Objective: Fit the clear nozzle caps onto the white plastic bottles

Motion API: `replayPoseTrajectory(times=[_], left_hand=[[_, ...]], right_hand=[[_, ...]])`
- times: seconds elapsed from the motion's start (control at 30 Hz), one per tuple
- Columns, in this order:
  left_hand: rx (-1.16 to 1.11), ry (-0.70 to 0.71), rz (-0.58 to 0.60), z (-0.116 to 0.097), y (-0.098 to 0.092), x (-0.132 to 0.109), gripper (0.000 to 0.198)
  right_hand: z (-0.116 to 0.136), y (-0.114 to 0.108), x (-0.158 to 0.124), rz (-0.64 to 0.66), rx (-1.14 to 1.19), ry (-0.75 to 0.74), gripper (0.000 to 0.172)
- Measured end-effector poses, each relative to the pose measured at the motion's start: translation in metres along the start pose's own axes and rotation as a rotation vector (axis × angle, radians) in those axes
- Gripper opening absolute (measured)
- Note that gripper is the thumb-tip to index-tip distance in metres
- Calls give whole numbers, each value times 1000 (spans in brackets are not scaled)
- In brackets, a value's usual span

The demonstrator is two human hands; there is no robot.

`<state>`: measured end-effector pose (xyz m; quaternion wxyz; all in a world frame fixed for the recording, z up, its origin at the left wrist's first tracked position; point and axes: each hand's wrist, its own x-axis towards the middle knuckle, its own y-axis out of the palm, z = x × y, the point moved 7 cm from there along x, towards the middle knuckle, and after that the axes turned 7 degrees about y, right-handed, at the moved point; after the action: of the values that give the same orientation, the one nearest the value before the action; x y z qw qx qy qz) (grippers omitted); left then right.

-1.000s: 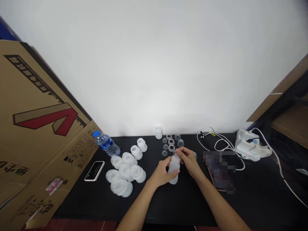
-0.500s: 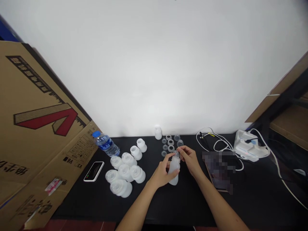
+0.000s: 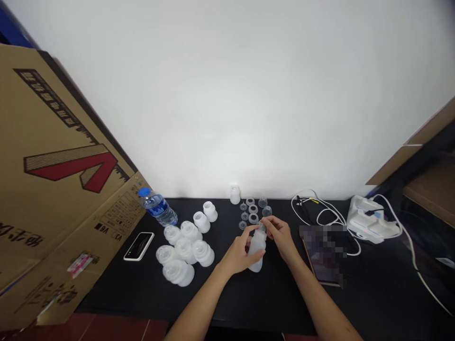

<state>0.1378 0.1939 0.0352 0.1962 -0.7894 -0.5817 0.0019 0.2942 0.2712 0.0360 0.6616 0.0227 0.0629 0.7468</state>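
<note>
Item one: the person's left hand [image 3: 237, 255] is curling around the body of a frosted white bottle [image 3: 257, 248], its fingers wrapped closely over the soft-looking, translucent wall. Item two: the right hand [image 3: 280, 238] is reaching in from the other side, its fingers [image 3: 269, 224] drawn narrowly together at the bottle's neck, apparently pinching a small clear piece [image 3: 262, 228], though the fingers partly hide it. The bottle is standing nearly upright above a black table [image 3: 227, 310], its base possibly touching the surface.

Nearby, clear rings and small cups [image 3: 253, 210] are lying just beyond the hands. Frosted white bottle parts [image 3: 188, 251] are clustering to the left, beside a ribbed plastic water bottle [image 3: 159, 210] with a blue cap and a white-edged smartphone [image 3: 139, 246]. A printed cardboard box [image 3: 67, 142] is leaning at far left. White cables [image 3: 316, 208] are trailing toward a white charging dock [image 3: 371, 222], and a dark tablet [image 3: 320, 267] is lying partly pixelated.
</note>
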Motion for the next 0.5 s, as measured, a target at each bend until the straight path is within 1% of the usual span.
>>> replayPoseTrajectory(times=[0.13, 0.23, 0.3, 0.4, 0.47, 0.5], left_hand=[[86, -2, -17, -1, -2, -1, 74], [121, -20, -65, 4, -4, -1, 73], [120, -27, -119, 8, -7, -1, 66], [124, -19, -186, 11, -13, 0, 50], [173, -13, -223, 10, -17, 1, 47], [215, -3, -240, 8, -19, 2, 48]], right_hand=[[2, 0, -2, -2, -5, -18, 49], [2, -1, -1, 13, -22, -10, 49], [0, 2, 0, 79, -57, 5, 47], [-5, 14, -2, 258, -110, 1, 47], [-6, 19, -5, 335, -115, -17, 45], [-6, 21, -6, 343, -111, -23, 45]])
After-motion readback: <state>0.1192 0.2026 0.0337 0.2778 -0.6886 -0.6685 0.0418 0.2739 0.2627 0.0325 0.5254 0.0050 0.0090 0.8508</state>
